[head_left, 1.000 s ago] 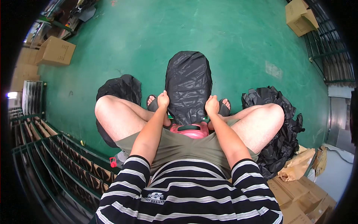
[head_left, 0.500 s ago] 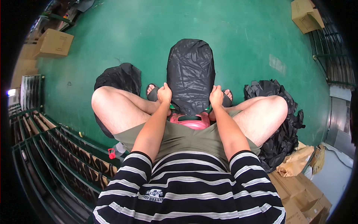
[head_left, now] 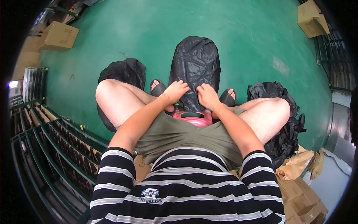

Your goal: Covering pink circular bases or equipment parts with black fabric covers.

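A black plastic bag (head_left: pixel 197 58), wrinkled and rounded at its far end, lies in front of me between my feet. My left hand (head_left: pixel 176 92) is on its near left part, with fingers curled into the plastic. On the near right part, my right hand (head_left: pixel 207 96) grips the bag in the same way, close to the left. Between the hands the plastic is gathered in folds, and its near end narrows over a pink plastic piece (head_left: pixel 194 120) with a dark slot. What the bag holds or covers is hidden.
More black plastic lies beside my left knee (head_left: pixel 125 72) and in a crumpled heap (head_left: pixel 278 145) by my right knee. Green metal racks (head_left: pixel 56 145) stand at the left. Cardboard boxes (head_left: pixel 61 35) sit far left, far right and near right, beside brown paper (head_left: pixel 294 164).
Both hands have moved inward from the bag's sides and are closer together on its near part. The plastic between them is now bunched, and the near end looks narrower.
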Available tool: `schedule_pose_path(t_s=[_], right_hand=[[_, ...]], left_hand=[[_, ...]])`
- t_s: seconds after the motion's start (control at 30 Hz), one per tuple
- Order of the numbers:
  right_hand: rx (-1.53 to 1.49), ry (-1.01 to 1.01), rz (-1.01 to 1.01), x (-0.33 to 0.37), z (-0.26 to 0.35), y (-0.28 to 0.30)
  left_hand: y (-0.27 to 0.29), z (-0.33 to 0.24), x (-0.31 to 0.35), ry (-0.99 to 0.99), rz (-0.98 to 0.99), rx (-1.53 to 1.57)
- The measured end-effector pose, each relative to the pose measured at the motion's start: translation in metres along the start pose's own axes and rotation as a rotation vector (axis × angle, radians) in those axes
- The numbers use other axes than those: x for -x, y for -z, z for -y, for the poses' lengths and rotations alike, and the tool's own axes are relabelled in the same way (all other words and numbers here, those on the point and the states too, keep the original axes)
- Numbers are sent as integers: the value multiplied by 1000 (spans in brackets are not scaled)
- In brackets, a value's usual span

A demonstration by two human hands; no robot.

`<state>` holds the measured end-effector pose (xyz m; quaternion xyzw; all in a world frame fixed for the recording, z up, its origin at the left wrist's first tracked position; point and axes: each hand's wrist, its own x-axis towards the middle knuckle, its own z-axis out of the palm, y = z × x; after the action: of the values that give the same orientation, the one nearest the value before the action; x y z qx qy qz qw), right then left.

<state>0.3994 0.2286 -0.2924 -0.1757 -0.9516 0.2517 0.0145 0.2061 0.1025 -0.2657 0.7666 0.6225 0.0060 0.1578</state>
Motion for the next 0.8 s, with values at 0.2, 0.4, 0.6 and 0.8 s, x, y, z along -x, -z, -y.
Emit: schedule_pose_path(t_s=[0.2,0.4,0.6,0.8], right_hand=[[191,243,383,12,29,33],[93,93,384,13,25,20],[25,181,452,17,23,30],[-8,157,476,20,25,19]], left_hand=[[5,5,15,-97,164,60],[2,10,17,-123,176,104],[23,-5,21,-191,330,-11],[4,-4,15,-49,241,151]])
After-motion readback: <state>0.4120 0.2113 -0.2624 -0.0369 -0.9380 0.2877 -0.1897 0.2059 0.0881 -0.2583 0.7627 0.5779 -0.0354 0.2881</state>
